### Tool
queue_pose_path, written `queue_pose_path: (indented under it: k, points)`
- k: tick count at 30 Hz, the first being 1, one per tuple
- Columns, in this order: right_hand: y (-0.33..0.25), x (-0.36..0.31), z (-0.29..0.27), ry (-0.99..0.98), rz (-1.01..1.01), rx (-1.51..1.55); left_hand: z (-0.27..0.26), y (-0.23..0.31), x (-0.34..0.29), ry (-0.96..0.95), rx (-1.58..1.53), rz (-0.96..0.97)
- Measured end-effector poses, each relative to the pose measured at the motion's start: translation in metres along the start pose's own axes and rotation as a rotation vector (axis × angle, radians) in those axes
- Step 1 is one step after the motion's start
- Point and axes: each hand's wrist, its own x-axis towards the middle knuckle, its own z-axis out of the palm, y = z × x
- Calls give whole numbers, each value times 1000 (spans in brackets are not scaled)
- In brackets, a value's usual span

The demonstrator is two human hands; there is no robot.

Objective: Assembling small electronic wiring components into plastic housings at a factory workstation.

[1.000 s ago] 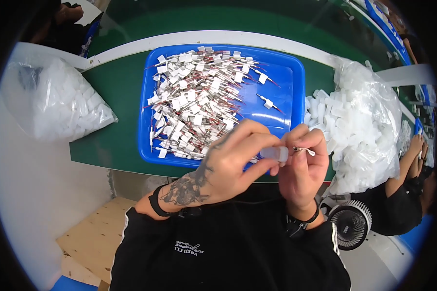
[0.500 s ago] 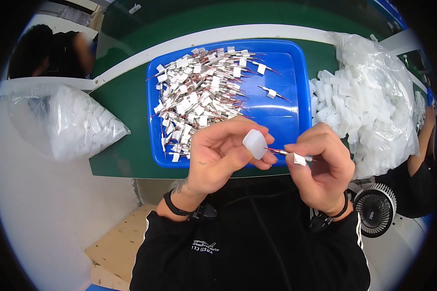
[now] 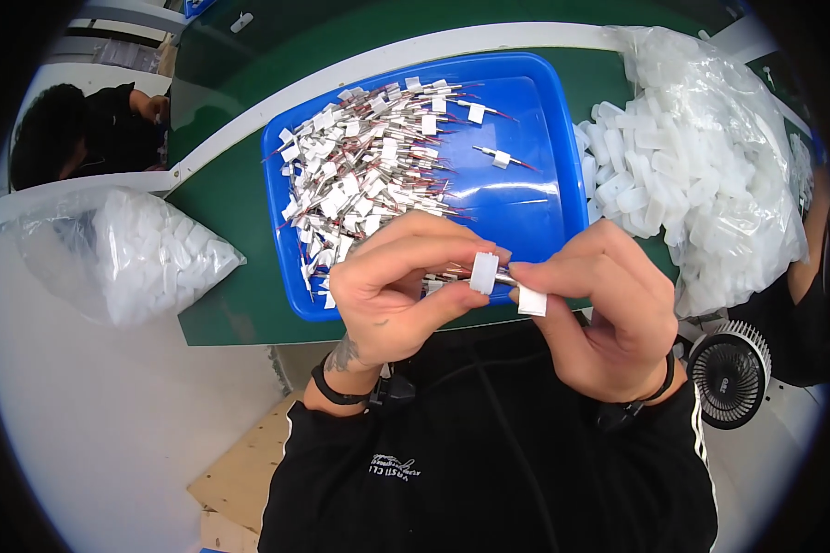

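left hand point(image 3: 392, 290) pinches small white plastic cap point(image 3: 483, 273) | right hand point(image 3: 609, 309) pinches thin metal pin with white tag point(image 3: 524, 293) | pin axis horizontal, tip touching cap's right side

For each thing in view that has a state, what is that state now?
Left hand: pinching a small white cap.
Right hand: pinching a tagged metal pin.
Blue tray: partly filled with tagged pins.
Right bag: open, full of white caps.
Left bag: full.

Head camera looks steeply down, close over blue tray point(image 3: 544, 198); rim perhaps distorted.
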Motion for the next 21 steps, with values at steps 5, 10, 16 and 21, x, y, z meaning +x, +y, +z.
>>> queue_pose_path:
  k: [5,10,16,21]
  points:
    - [1,-1,0,-15,32,31,4,3,3,27,-84,-64]
    - [0,-10,4,37,38,-3,3,1,3,23,-83,-93]
    - [1,-14,7,105,-88,-106,4,-6,0,11,-17,29]
    - [3,-16,7,119,-101,-138,6,-5,2,-8,-18,33]
